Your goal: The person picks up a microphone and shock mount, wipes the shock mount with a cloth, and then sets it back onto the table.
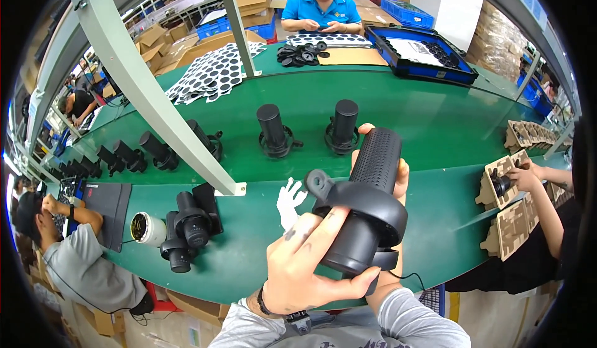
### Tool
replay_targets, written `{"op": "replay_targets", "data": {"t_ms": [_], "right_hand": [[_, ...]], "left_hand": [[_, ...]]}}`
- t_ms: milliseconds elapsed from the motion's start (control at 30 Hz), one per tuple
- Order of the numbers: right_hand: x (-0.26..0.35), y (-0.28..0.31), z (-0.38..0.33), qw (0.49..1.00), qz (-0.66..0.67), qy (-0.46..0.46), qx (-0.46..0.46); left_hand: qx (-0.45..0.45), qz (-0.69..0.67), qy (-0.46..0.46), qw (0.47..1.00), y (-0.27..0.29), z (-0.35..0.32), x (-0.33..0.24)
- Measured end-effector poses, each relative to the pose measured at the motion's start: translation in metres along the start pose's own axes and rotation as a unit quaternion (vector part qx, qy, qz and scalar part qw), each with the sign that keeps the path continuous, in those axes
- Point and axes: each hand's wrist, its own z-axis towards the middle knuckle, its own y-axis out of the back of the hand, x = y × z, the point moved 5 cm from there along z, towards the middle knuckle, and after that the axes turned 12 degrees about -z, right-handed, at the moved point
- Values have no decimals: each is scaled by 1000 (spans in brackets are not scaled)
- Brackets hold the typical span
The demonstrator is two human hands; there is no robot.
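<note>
A black cylindrical microphone [377, 161] with a perforated upper body and a ring-shaped mount is tilted in front of me, between both hands. My left hand [298, 258] is closed on its lower part, two fingers lying across the ring and the thumb near the bottom end. Behind the perforated body, my right hand [402, 179] wraps round it, with most of the palm hidden. A white glove [289, 202] lies on the green table just beyond my left hand.
Similar microphones [271, 124] stand along the green belt [249, 99] ahead. More black microphones [189, 217] lie at left beside a white tub [149, 228]. A metal post [146, 68] rises at left. At right, a person's hands [525, 177] work over moulded pulp trays [511, 230].
</note>
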Motion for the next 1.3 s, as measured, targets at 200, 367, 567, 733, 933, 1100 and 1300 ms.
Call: {"op": "replay_targets", "data": {"t_ms": [200, 367, 567, 733, 933, 1100, 1300], "right_hand": [[8, 1, -5, 999, 34, 17, 1], [10, 3, -5, 992, 109, 49, 31], [18, -8, -11, 996, 11, 55, -74], [22, -21, -12, 991, -86, 45, -87], [19, -21, -11, 993, -102, 33, -51], [18, -22, -11, 993, -83, 78, -38], [19, -12, -16, 992, 82, 83, 36]], "left_hand": [[5, -14, -28, 999, -4, -5, -4], [-35, -24, 41, 998, 5, -8, -9], [-25, 61, -82, 994, 11, -9, -14], [-15, 49, -100, 994, 11, -7, -12], [14, 97, -242, 965, 7, -10, -23], [-35, 55, -217, 974, 11, -11, -21], [-62, -52, 65, 995, 17, -11, -4]]}}
